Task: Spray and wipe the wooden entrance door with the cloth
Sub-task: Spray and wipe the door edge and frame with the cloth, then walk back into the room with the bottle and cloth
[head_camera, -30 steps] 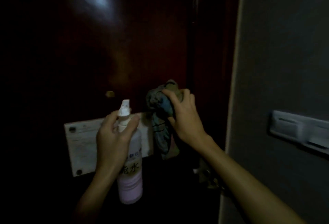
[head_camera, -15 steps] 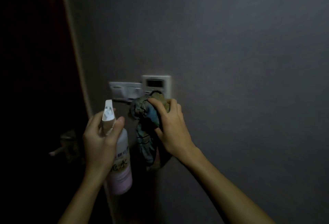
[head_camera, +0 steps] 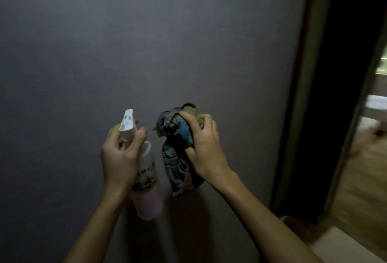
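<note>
Bunching the soft, light cloth (head_camera: 176, 158), the right grip (head_camera: 206, 151) holds its upper wad; the rest hangs limp below. Just left, the left grip (head_camera: 120, 158) wraps the neck of the spray bottle (head_camera: 148, 195), smooth plastic, probably slippery. Grey wall (head_camera: 146, 43) ahead; no wooden door shows.

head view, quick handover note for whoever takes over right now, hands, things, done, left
Left hand: grip round the spray bottle neck, nozzle up.
Right hand: grip on the bunched cloth.
Both are held before a grey wall; the wooden door is not in view.
Done: cannot tell from here.
Left: face the door, then likely spray and wipe it.
</note>
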Action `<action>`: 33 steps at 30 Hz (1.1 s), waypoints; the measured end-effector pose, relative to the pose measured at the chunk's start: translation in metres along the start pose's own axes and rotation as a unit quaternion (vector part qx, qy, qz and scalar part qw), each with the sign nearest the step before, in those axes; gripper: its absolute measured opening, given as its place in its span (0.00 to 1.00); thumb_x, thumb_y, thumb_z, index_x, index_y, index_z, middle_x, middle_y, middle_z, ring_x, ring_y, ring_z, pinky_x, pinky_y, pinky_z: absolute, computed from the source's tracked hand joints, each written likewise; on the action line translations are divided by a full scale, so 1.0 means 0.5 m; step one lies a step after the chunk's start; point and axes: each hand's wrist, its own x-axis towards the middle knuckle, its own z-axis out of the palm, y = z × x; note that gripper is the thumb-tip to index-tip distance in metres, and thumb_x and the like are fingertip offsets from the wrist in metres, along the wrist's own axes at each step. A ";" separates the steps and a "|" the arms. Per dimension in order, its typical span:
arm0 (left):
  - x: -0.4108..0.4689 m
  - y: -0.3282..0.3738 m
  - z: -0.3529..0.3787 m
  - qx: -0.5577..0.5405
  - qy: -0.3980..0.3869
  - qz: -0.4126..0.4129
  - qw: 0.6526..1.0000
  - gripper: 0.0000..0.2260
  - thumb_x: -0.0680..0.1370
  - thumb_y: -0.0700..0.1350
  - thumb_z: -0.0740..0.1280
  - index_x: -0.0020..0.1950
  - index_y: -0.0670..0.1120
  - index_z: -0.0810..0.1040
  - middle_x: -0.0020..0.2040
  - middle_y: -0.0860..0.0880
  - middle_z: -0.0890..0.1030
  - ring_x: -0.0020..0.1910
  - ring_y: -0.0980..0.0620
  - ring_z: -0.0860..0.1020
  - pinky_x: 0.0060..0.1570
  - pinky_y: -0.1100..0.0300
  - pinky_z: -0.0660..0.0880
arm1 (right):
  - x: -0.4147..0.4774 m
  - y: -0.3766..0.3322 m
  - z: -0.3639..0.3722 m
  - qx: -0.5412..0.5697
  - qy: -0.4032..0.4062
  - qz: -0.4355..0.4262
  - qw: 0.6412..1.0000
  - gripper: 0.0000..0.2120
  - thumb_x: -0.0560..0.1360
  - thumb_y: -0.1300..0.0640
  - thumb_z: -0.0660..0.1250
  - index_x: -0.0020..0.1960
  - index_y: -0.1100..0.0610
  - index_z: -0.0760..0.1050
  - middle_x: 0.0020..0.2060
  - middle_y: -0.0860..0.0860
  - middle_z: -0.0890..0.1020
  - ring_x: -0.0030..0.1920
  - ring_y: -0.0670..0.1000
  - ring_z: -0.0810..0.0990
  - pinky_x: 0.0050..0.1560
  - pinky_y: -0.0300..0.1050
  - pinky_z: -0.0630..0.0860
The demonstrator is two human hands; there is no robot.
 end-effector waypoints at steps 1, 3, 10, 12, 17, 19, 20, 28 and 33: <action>0.000 -0.004 0.062 -0.019 -0.026 -0.004 0.999 0.13 0.71 0.59 0.70 0.54 0.59 0.81 0.55 0.48 0.83 0.51 0.51 0.83 0.52 0.49 0.80 | -0.007 0.048 -0.033 -0.022 0.009 0.023 0.999 0.38 0.71 0.64 0.69 0.74 0.41 0.58 0.61 0.54 0.64 0.59 0.55 0.65 0.62 0.57 0.72; -0.003 -0.010 0.183 -0.055 -0.075 -0.008 0.996 0.12 0.71 0.59 0.70 0.53 0.60 0.81 0.55 0.47 0.83 0.51 0.50 0.83 0.52 0.46 0.80 | -0.023 0.141 -0.095 -0.068 0.023 0.061 0.996 0.38 0.72 0.62 0.70 0.74 0.40 0.57 0.61 0.53 0.64 0.60 0.55 0.65 0.63 0.59 0.71; -0.029 -0.031 0.579 -0.183 -0.228 -0.028 0.956 0.14 0.71 0.60 0.70 0.54 0.59 0.82 0.54 0.46 0.83 0.51 0.47 0.83 0.51 0.43 0.80 | -0.074 0.418 -0.293 -0.198 0.100 0.190 0.957 0.32 0.76 0.51 0.70 0.73 0.38 0.56 0.60 0.52 0.65 0.63 0.56 0.66 0.64 0.59 0.70; -0.041 -0.036 0.682 -0.216 -0.264 -0.036 0.939 0.13 0.71 0.60 0.70 0.53 0.58 0.82 0.54 0.44 0.83 0.51 0.48 0.83 0.51 0.42 0.79 | -0.092 0.474 -0.346 -0.228 0.124 0.230 0.938 0.31 0.76 0.51 0.69 0.73 0.38 0.58 0.60 0.52 0.65 0.63 0.54 0.66 0.64 0.57 0.70; -0.099 -0.033 0.923 -0.286 -0.341 -0.056 0.894 0.13 0.70 0.60 0.70 0.51 0.57 0.81 0.53 0.42 0.83 0.51 0.43 0.82 0.53 0.40 0.77 | -0.152 0.585 -0.483 -0.306 0.135 0.299 0.894 0.30 0.76 0.51 0.69 0.73 0.39 0.59 0.58 0.51 0.66 0.63 0.54 0.66 0.64 0.54 0.70; -0.136 -0.013 1.015 -0.307 -0.384 -0.054 0.869 0.16 0.70 0.61 0.69 0.54 0.55 0.80 0.54 0.44 0.82 0.51 0.48 0.81 0.53 0.43 0.77 | -0.181 0.627 -0.538 -0.336 0.159 0.334 0.866 0.30 0.76 0.49 0.69 0.73 0.38 0.59 0.58 0.51 0.66 0.63 0.54 0.67 0.64 0.54 0.71; -0.153 -0.001 1.049 -0.314 -0.399 -0.053 0.860 0.16 0.70 0.61 0.69 0.55 0.56 0.79 0.55 0.45 0.82 0.52 0.50 0.81 0.53 0.45 0.77 | -0.195 0.642 -0.561 -0.353 0.167 0.344 0.853 0.29 0.76 0.48 0.68 0.72 0.38 0.59 0.58 0.51 0.66 0.63 0.54 0.67 0.63 0.55 0.72; -0.323 0.099 1.380 -0.356 -0.505 -0.019 0.786 0.18 0.73 0.58 0.69 0.57 0.48 0.79 0.49 0.47 0.83 0.49 0.50 0.81 0.50 0.52 0.76 | -0.298 0.858 -0.751 -0.428 0.237 0.392 0.779 0.28 0.76 0.48 0.68 0.72 0.40 0.60 0.55 0.49 0.64 0.61 0.53 0.68 0.62 0.52 0.73; -0.414 0.151 1.619 -0.358 -0.528 -0.051 0.768 0.08 0.79 0.49 0.70 0.57 0.53 0.79 0.50 0.51 0.83 0.48 0.60 0.81 0.48 0.58 0.76 | -0.331 1.044 -0.884 -0.431 0.261 0.408 0.761 0.29 0.76 0.48 0.69 0.72 0.39 0.59 0.59 0.50 0.65 0.64 0.52 0.67 0.65 0.53 0.72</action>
